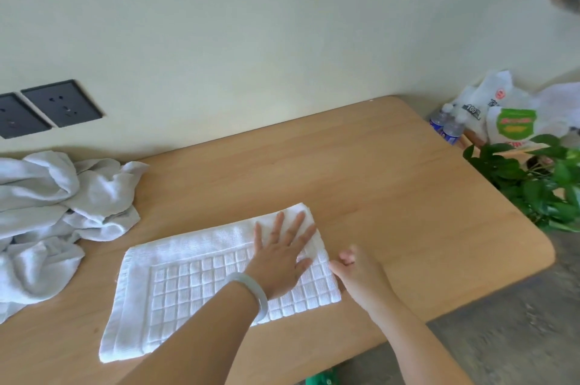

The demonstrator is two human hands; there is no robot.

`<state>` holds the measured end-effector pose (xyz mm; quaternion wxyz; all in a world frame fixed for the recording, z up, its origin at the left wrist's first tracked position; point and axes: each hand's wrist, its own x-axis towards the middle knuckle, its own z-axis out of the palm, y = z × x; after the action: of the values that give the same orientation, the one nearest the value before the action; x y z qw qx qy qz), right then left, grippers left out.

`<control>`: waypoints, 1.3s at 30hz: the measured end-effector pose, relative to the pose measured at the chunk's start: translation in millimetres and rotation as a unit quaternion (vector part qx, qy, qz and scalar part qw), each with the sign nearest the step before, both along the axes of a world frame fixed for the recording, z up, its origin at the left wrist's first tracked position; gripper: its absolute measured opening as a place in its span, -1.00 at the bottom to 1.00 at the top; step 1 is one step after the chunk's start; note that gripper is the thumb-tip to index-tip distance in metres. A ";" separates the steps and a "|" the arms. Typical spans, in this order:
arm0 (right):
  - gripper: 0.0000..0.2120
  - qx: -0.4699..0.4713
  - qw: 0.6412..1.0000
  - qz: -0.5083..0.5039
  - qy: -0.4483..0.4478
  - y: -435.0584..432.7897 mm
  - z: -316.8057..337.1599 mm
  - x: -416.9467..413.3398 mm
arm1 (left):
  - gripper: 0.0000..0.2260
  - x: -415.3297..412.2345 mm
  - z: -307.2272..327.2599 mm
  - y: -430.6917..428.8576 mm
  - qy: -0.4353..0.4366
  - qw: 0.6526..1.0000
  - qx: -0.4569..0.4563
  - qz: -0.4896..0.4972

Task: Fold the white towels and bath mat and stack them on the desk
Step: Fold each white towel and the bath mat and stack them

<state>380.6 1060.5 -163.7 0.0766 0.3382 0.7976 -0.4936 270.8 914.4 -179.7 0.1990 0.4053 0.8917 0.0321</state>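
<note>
Left grip point(282, 257), spread wide, presses the bath mat point(188, 290); right grip point(361, 271) just beside it curls at its edge, hold unclear.

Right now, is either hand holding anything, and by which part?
Left hand presses flat on the bath mat, gripping nothing. Right hand curls at the mat's right edge; a pinch cannot be told.

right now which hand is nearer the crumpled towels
Left. The left hand lies flat on the bath mat, right of the crumpled towels; the right hand is farther right, at the mat's edge.
</note>
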 end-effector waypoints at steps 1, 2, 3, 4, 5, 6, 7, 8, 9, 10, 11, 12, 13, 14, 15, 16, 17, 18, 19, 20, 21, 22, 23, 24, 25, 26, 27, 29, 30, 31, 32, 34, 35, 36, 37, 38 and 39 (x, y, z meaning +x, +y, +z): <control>-0.82 -0.037 0.999 -0.022 0.001 -4.3 0.9 -8.8 | -0.44 0.1 4.4 -3.4 -0.018 0.999 0.031 0.024; -0.78 -0.084 0.996 -0.041 -0.003 -9.0 3.0 -17.2 | -0.43 0.7 10.4 -8.1 -0.036 0.995 0.067 0.060; -0.73 -0.132 0.989 -0.058 -0.014 -11.7 5.5 -24.7 | -0.43 2.1 16.4 -13.6 -0.052 0.988 0.105 0.104; -0.72 -0.193 0.978 -0.080 -0.026 -13.4 11.6 -31.1 | -0.44 4.1 22.1 -19.0 -0.061 0.978 0.138 0.147; -0.74 -0.261 0.961 -0.092 -0.030 -14.9 18.9 -36.6 | -0.47 6.5 28.2 -24.4 -0.063 0.966 0.166 0.186; -0.76 -0.319 0.943 -0.093 -0.024 -18.3 29.8 -40.5 | -0.51 9.0 37.0 -29.3 -0.070 0.954 0.187 0.223; -0.77 -0.351 0.934 -0.073 -0.005 -23.4 40.8 -44.0 | -0.54 9.9 46.0 -33.5 -0.098 0.936 0.212 0.264; -0.77 -0.365 0.930 -0.044 0.026 -31.0 50.8 -47.0 | -0.56 9.7 58.1 -36.2 -0.151 0.908 0.237 0.309; -0.76 -0.356 0.933 -0.012 0.061 -41.3 60.4 -49.5 | -0.55 8.8 72.1 -38.4 -0.227 0.866 0.268 0.356; -0.75 -0.321 0.943 0.019 0.089 -55.3 72.1 -51.3 | -0.53 6.2 86.5 -41.2 -0.293 0.818 0.300 0.395; -0.74 -0.277 0.953 0.048 0.115 -70.3 83.3 -50.5 | -0.52 2.3 99.7 -44.4 -0.328 0.785 0.318 0.418; -0.74 -0.244 0.956 0.081 0.142 -90.2 94.5 -51.8 | -0.55 -3.2 112.7 -51.4 -0.336 0.769 0.326 0.436; -0.76 -0.234 0.951 0.121 0.162 -108.6 101.4 -51.3 | -0.61 -8.3 124.1 -57.6 -0.329 0.759 0.333 0.452; -0.77 -0.247 0.940 0.156 0.175 -125.7 105.6 -50.2 | -0.64 -13.2 132.2 -66.5 -0.296 0.761 0.328 0.475; -0.78 -0.259 0.930 0.190 0.180 -140.8 109.3 -50.4 | -0.66 -17.7 142.5 -80.1 -0.251 0.769 0.313 0.497; -0.80 -0.268 0.923 0.214 0.175 -151.6 114.9 -50.7 | -0.68 -22.6 150.4 -97.1 -0.218 0.778 0.292 0.512; -0.80 -0.277 0.917 0.233 0.165 -157.1 119.6 -51.3 | -0.69 -26.2 158.4 -114.5 -0.203 0.783 0.277 0.519; -0.78 -0.297 0.911 0.231 0.168 -157.8 122.0 -53.5 | -0.67 -28.7 169.0 -130.1 -0.197 0.786 0.272 0.519; -0.74 -0.324 0.911 0.186 0.172 -154.9 120.8 -57.9 | -0.63 -34.0 178.1 -146.2 -0.195 0.790 0.267 0.516; -0.72 -0.356 0.912 0.113 0.172 -149.5 116.2 -63.8 | -0.60 -36.6 192.1 -157.8 -0.189 0.797 0.261 0.511; -0.73 -0.379 0.909 0.041 0.166 -143.2 109.8 -70.2 | -0.59 -37.6 210.5 -166.4 -0.180 0.805 0.257 0.503; -0.76 -0.393 0.906 -0.014 0.155 -139.5 101.7 -77.2 | -0.61 -38.5 231.0 -172.6 -0.170 0.814 0.250 0.495; -0.79 -0.404 0.903 -0.044 0.139 -137.8 95.3 -83.2 | -0.68 -39.9 253.1 -176.3 -0.158 0.824 0.242 0.487; -0.80 -0.418 0.898 -0.058 0.122 -139.3 88.5 -89.2 | -0.76 -42.7 274.1 -179.8 -0.143 0.832 0.232 0.483; -0.81 -0.437 0.891 -0.060 0.104 -143.3 83.9 -94.1 | -0.78 -46.5 294.8 -182.9 -0.129 0.840 0.226 0.476; -0.79 -0.455 0.884 -0.057 0.087 -148.3 81.6 -98.5 | -0.74 -50.4 313.6 -186.8 -0.114 0.847 0.220 0.470; -0.75 -0.466 0.881 -0.049 0.071 -154.2 80.8 -102.2 | -0.66 -52.4 333.2 -189.4 -0.103 0.855 0.210 0.464; -0.63 -0.479 0.877 -0.016 0.040 -166.7 80.2 -109.1 | -0.57 -54.6 366.4 -193.6 -0.098 0.859 0.211 0.455; -0.53 -0.486 0.874 0.007 0.023 -172.2 80.7 -112.5 | -0.57 -54.7 382.6 -194.5 -0.103 0.857 0.222 0.453; -0.41 -0.491 0.871 0.030 0.007 -175.7 81.4 -115.6 | -0.60 -56.8 397.5 -195.6 -0.111 0.852 0.236 0.454; -0.32 -0.496 0.867 0.053 -0.005 -176.4 83.9 -117.9 | -0.66 -60.3 410.7 -197.0 -0.121 0.845 0.257 0.453; -0.26 -0.526 0.847 0.082 -0.005 -169.5 87.7 -122.7 | -0.70 -64.8 436.3 -200.8 -0.146 0.829 0.298 0.450; -0.27 -0.558 0.826 0.080 0.011 -164.6 89.5 -125.1 | -0.68 -66.3 446.3 -204.3 -0.161 0.820 0.316 0.450; -0.28 -0.599 0.797 0.073 0.032 -159.4 92.3 -127.9 | -0.64 -69.2 453.5 -209.9 -0.174 0.811 0.329 0.451; -0.30 -0.635 0.768 0.064 0.050 -154.2 96.1 -130.6 | -0.57 -73.5 457.1 -217.3 -0.188 0.802 0.339 0.455; -0.30 -0.662 0.746 0.048 0.059 -149.2 100.6 -133.1 | -0.48 -77.0 457.9 -224.6 -0.199 0.794 0.340 0.462; -0.30 -0.683 0.726 0.036 0.065 -144.7 102.8 -136.7 | -0.37 -80.6 454.8 -232.5 -0.205 0.786 0.337 0.475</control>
<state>243.9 915.9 -60.9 0.2528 0.1327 0.2590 -0.9227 190.2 681.8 275.2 0.1871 -0.0446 0.8423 0.5035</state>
